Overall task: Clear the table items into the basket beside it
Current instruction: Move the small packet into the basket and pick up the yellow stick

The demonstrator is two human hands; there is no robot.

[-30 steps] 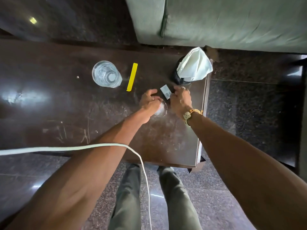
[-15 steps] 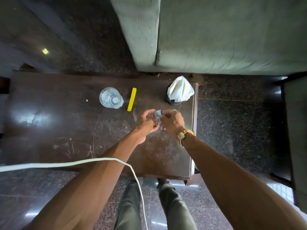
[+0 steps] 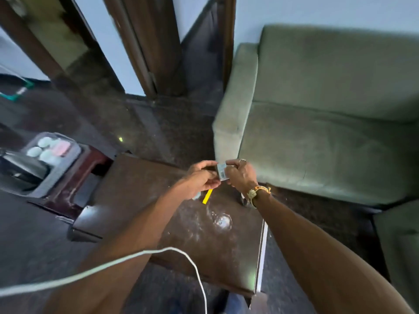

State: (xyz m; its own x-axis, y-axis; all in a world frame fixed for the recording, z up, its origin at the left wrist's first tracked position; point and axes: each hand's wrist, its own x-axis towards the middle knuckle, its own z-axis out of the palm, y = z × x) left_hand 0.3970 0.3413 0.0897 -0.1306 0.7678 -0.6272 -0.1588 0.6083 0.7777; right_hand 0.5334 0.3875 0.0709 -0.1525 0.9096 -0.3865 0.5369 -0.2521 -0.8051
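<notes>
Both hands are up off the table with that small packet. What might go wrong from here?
1. The small packet is pinched only at the fingertips of the left hand and right hand, above the table; it may slip and drop.
2. The white cable hangs across the left forearm and may snag on a reach toward the basket.
3. The yellow strip lies partly hidden under the hands, easy to overlook.

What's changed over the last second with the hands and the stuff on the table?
Both hands, left hand and right hand, have lifted the small packet off the table and hold it together above the far edge. The view tilted up. The yellow strip stays on the table; glass and napkin holder are mostly hidden now.
</notes>
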